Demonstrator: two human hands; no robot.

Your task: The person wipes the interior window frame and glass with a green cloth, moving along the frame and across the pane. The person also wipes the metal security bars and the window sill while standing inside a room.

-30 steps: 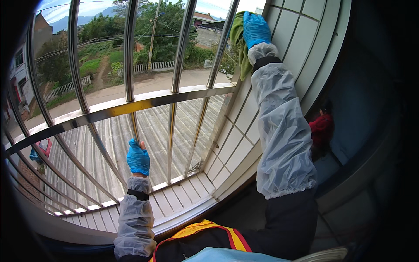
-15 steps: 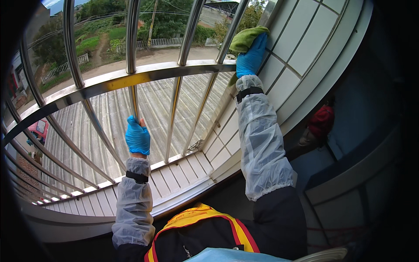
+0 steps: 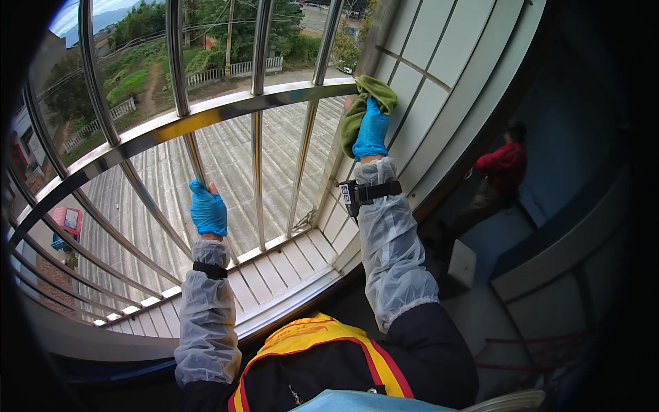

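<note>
Left hand [image 3: 208, 208], left of centre: fingers wrapped round a steel bar [image 3: 193, 154], I'd guess for balance. Right hand [image 3: 371, 130], upper centre: fingers bunched on the green cloth [image 3: 377, 88], probably for firm pressure, where rail [image 3: 288, 98] meets white-tiled wall [image 3: 456, 48]. Red-topped person [image 3: 504, 168], dim room, right. Corrugated roof [image 3: 226, 151] outside.

Daylight entering through the metal bars [image 3: 177, 62] glints on the steel rail [image 3: 240, 106] and brightens the tiled sill's [image 3: 268, 275] front edge; the interior wall [image 3: 563, 165] lies dim. Fisheye distortion bows the rail; the periphery darkens to black.
</note>
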